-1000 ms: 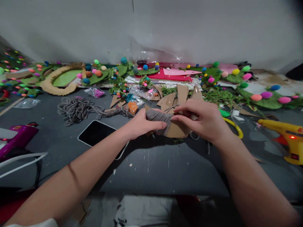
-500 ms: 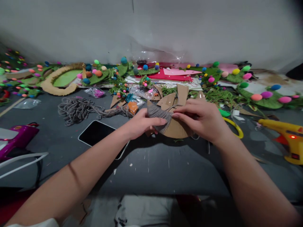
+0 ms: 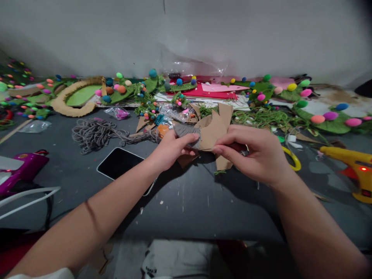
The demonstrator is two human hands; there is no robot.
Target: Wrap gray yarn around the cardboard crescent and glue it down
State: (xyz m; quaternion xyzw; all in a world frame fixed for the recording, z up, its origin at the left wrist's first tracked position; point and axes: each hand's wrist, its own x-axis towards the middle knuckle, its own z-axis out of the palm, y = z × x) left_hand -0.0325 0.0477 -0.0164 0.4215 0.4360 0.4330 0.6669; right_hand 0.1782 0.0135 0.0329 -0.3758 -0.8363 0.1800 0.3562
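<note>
Nearest, the bare dark grey tabletop [image 3: 180,205] leaves working room at six o'clock. Beyond it, the left hand [image 3: 171,151] clamps the wound end of a flat, tan cardboard piece [image 3: 207,138], thumb pressed on the soft grey yarn windings [image 3: 184,131], other fingers underneath. The piece is held up over the middle of the table, between the hands, its windings at its nine-o'clock end. The right hand [image 3: 248,153] has thumb and forefinger pinched together at about four o'clock from the windings, apparently on the running strand, though that is too fine to make out.

The step looks like winding. I would keep the left thumb close to the newest turn so nothing slackens, draw each pass snug without bending the cardboard, and lay it right against its neighbour so no tan shows through.

At eight to nine o'clock lies a black-screened, pale-edged phone [image 3: 119,164]; at nine, a loose tangled heap of grey yarn [image 3: 93,135], best kept from knotting. At three, the yellow plastic glue gun [image 3: 348,155] shows a red light, so trailing yarn should stay clear of it. Just beyond, at twelve, loose tan cardboard offcuts [image 3: 225,112] could snag a swinging strand.
</note>
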